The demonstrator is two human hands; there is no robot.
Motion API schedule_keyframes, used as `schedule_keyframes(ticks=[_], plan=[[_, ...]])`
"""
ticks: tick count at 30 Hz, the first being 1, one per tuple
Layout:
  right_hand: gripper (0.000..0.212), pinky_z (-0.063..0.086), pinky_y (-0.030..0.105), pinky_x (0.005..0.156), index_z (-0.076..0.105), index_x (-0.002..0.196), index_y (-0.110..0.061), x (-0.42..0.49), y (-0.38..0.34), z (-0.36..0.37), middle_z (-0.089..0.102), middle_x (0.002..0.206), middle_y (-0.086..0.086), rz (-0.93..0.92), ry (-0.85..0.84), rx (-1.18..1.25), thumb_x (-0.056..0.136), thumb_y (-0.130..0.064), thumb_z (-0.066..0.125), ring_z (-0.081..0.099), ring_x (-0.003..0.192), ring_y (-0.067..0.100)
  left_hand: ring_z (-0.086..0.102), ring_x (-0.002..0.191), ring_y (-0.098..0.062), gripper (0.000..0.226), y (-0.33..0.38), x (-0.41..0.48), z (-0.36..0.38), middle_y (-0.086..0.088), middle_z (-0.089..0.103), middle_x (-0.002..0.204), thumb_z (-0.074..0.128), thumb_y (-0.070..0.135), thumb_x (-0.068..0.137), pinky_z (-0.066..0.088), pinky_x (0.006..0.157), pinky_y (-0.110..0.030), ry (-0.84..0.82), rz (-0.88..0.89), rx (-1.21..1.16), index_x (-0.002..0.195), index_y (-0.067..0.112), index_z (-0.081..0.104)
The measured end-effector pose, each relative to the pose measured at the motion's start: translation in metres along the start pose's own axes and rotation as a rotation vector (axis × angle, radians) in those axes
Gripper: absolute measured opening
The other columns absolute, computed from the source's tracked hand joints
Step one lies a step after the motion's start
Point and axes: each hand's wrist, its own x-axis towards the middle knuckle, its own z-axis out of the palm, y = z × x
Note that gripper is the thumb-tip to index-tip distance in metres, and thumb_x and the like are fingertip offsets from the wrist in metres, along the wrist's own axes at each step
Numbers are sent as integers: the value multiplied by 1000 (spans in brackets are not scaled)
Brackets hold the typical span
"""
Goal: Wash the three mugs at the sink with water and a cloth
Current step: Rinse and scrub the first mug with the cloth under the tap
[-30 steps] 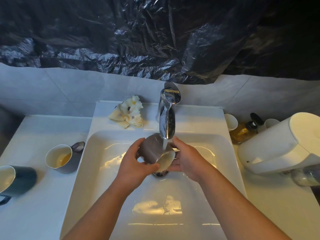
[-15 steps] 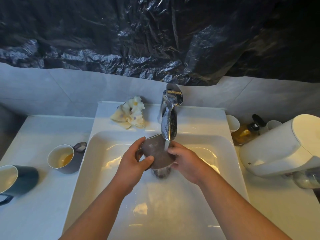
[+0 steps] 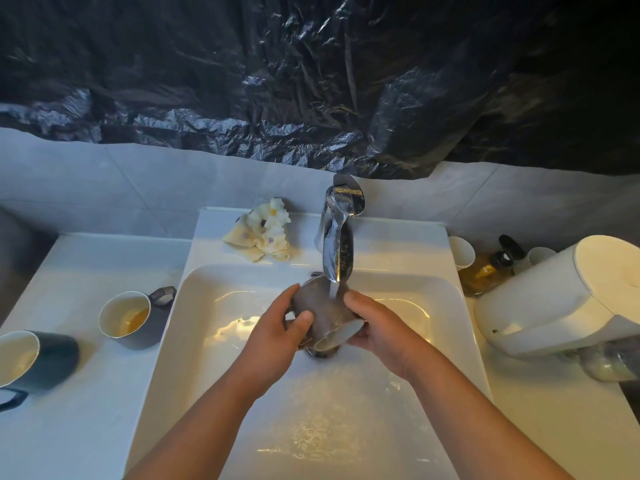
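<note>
I hold a grey mug on its side over the drain of the white sink, its cream mouth turned toward me and down. My left hand grips its left flank and my right hand its right flank. Water falls from the chrome tap onto the mug's wall. A second grey mug with yellowish liquid stands on the left counter. A dark mug lies at the far left edge. The crumpled cream cloth rests on the sink's back ledge, left of the tap.
On the right counter lie a large white appliance, an amber bottle with a black cap and two small white cups. Black plastic sheeting covers the wall above the grey tiles. Water runs over the basin floor.
The mug has turned in my hands: its mouth faced me, then rolled under, and now shows again at the lower right. Both hands shifted slightly around it under the running water.
</note>
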Motion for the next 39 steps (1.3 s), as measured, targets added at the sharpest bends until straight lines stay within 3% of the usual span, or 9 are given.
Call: schedule_keyframes(ticks=[5, 8, 16, 20, 23, 25, 28, 33, 39], plan=[[53, 61, 41, 83, 61, 123, -25, -9, -7, 7, 69, 117, 6, 215, 144, -162, 94, -64, 40, 70, 100, 26, 72, 100, -12, 62, -1, -15, 1, 17, 59, 125, 79, 32, 76, 59, 77, -24, -166, -79, 73, 127, 43, 45], [60, 62, 39, 80, 57, 123, -24, -16, -10, 11, 65, 118, 6, 274, 186, -206, 92, -70, 34, 69, 99, 27, 71, 94, -13, 47, -2, -20, 1, 17, 63, 117, 75, 31, 88, 59, 74, -22, -113, -84, 214, 122, 46, 47], [62, 58, 34, 71, 62, 119, -22, -29, -20, 28, 70, 100, 13, 229, 155, -192, 96, -68, 27, 67, 83, 23, 73, 77, -29, 26, -2, -32, -6, -12, 74, 83, 55, 35, 99, 64, 74, -42, 84, -159, 83, 112, 12, 58], [46, 59, 38, 82, 59, 109, -26, -39, -32, 29, 68, 76, 10, 204, 152, -322, 100, -60, 29, 63, 68, 21, 74, 75, -34, 34, -3, -32, -5, -16, 74, 80, 52, 38, 100, 63, 76, -47, 123, -184, 6, 95, 4, 54], [43, 52, 40, 93, 65, 106, -14, -47, -51, 20, 71, 106, 16, -76, 379, -607, 101, -47, 37, 64, 88, 24, 72, 71, -31, 46, -5, -30, -7, -14, 69, 75, 45, 39, 103, 63, 78, -48, 79, -216, -40, 87, 2, 65], [40, 41, 36, 106, 56, 132, -19, -55, -75, 17, 56, 140, 5, -400, 609, -795, 102, -40, 40, 52, 124, 21, 72, 71, -30, 47, -7, -31, -9, -14, 68, 75, 45, 40, 103, 63, 79, -47, 88, -214, -30, 84, 3, 67], [52, 12, 23, 114, 23, 155, -26, -60, -110, 24, 18, 164, -7, -662, 509, -1126, 105, -35, 33, 16, 149, 11, 73, 81, -38, 46, -7, -32, -12, -24, 72, 89, 47, 39, 102, 63, 81, -46, 103, -195, -3, 84, 3, 69], [50, -1, 11, 105, 21, 156, -24, -52, -115, 28, 13, 165, -10, -671, 369, -1266, 107, -29, 29, 7, 151, 8, 74, 84, -33, 42, -4, -38, -15, -15, 76, 85, 47, 37, 102, 63, 81, -40, 119, -164, 12, 87, 6, 72], [56, 4, 19, 110, 9, 157, -29, -59, -97, 25, -1, 165, -13, -587, 283, -1373, 106, -27, 33, -3, 152, 9, 72, 81, -34, 42, 0, -49, -25, -23, 74, 87, 51, 32, 101, 63, 79, -38, 133, -121, -32, 88, -2, 70]])
